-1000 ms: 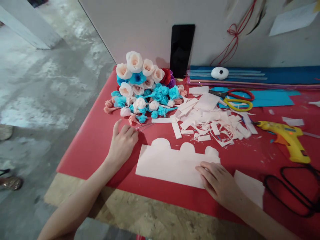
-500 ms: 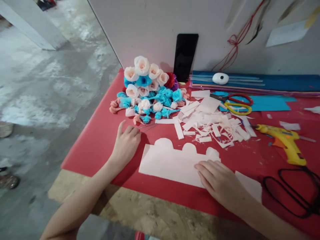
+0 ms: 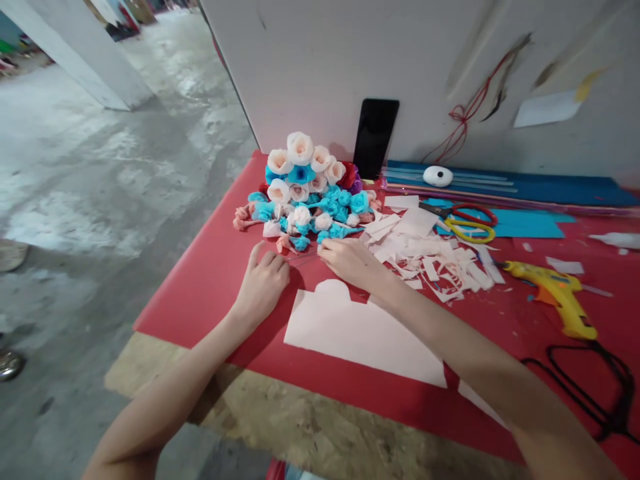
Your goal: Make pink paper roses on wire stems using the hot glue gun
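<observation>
My left hand (image 3: pixel 264 281) rests on the red table covering (image 3: pixel 195 280), its fingers curled and the index knuckle raised. Its fingertips are hidden, so what they hold cannot be made out. From beside it a thin wire (image 3: pixel 303 257) runs right to the pinched fingertips of my right hand (image 3: pixel 350 261). Below both hands lies a pale pink paper sheet (image 3: pixel 340 330) with rounded tabs along its top edge. My right forearm covers part of this sheet. Just beyond the fingertips is a pile of blue, white and pink paper flowers (image 3: pixel 303 213).
Paper scraps (image 3: pixel 420 247) spread right of the flowers, with scissors (image 3: pixel 465 222) beside them. A yellow glue gun (image 3: pixel 555 290) and its black cord (image 3: pixel 600 413) lie at right. A phone (image 3: pixel 377 137) leans on the wall, near a white case (image 3: pixel 438 176).
My right hand has left the tabbed sheet and moved up and left to the wire near my left hand. My left hand keeps its place by the flowers. The camera view has shifted slightly.
</observation>
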Tool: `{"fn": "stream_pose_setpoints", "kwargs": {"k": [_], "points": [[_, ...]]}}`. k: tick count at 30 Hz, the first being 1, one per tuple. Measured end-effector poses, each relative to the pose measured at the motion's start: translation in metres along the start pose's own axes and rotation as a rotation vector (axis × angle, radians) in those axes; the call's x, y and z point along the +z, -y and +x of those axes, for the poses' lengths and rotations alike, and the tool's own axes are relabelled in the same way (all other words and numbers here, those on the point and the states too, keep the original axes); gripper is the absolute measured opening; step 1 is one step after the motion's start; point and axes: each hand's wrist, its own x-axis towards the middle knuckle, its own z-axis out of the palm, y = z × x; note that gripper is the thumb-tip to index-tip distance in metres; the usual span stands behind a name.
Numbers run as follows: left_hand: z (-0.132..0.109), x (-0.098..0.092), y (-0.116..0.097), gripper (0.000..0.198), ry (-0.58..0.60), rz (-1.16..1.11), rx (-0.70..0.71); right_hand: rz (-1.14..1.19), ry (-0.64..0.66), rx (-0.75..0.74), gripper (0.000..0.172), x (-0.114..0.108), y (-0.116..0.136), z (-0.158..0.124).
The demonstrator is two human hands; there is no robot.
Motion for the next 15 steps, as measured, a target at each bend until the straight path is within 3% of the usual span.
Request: {"fn": "stream_pose_setpoints", "kwargs": {"k": [6,10,13,15], "points": [[0.004,-0.008,0.001,0.028,-0.039,-0.106,-0.062,-0.071,0.081,-0.140,0.031,0.012,0.008,0.032],[-0.003,-0.039,-0.019,0.032,0.022,-0.272,-0.039,-0.100,0.109,-0.162,0.031,0.009,0.013,0.039],[-0.027,-0.074,-0.048,0.025,0.210,-0.514,0.136,-0.104,0.115,-0.150,0.032,0.007,0.014,0.043],[-0.051,-0.087,-0.067,0.018,0.639,-0.984,0.313,-0.089,0.109,-0.143,0.032,0.006,0.015,0.043]]}}
